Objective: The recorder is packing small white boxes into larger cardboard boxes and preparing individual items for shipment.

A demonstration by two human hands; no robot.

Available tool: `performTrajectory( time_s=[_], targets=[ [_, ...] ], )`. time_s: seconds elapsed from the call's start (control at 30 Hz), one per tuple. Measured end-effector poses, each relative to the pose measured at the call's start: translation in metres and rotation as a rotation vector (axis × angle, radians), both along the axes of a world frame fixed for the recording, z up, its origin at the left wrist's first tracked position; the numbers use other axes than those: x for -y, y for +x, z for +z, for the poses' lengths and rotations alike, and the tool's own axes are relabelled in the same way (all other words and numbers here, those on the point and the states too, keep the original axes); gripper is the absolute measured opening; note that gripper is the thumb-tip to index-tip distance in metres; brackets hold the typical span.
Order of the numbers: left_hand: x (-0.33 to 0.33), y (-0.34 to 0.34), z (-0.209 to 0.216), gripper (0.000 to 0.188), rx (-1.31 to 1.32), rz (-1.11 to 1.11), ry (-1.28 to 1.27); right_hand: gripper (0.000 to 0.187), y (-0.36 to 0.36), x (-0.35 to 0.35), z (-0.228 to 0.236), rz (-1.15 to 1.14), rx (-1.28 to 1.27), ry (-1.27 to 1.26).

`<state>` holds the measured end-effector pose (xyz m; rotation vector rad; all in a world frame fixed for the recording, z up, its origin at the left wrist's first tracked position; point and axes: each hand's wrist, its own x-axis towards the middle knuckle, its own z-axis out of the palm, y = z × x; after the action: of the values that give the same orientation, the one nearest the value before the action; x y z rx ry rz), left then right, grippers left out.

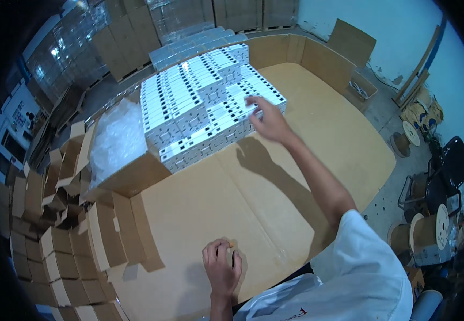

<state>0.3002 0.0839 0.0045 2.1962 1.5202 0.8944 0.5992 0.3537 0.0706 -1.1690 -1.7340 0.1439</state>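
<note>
Rows of small white boxes [173, 96] with black squares and grey patterned sides are stacked in uneven layers on the far part of the cardboard-covered table [189, 214]. My right hand [269, 122] reaches out over the near right part of the stack. Its fingers are bent and apart, with nothing seen between them. Close to the table's front edge, my left hand [222, 267] is closed with curled fingers. A small orange-tan bit [232, 244] shows by its fingertips; what it belongs to is hidden.
An open carton with clear plastic bags [117, 139] stands left of the stack. Several empty open cartons [71, 257] crowd the left side. A raised cardboard wall [323, 59] borders the far right. Wooden spools [430, 230] and a black chair [446, 171] stand right.
</note>
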Motion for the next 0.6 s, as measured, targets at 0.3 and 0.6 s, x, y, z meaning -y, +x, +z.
performTrajectory(
  time_s=[0.3, 0.6],
  targets=[
    [-0.044, 0.050, 0.017, 0.024, 0.068, 0.127, -0.093, 0.059, 0.103, -0.262, 0.051, -0.302, 0.225, -0.059],
    [-0.101, 0.053, -0.004, 0.020, 0.010, 0.074, 0.007, 0.070, 0.105, -0.346, 0.038, -0.478, 0.254, -0.276]
  ],
)
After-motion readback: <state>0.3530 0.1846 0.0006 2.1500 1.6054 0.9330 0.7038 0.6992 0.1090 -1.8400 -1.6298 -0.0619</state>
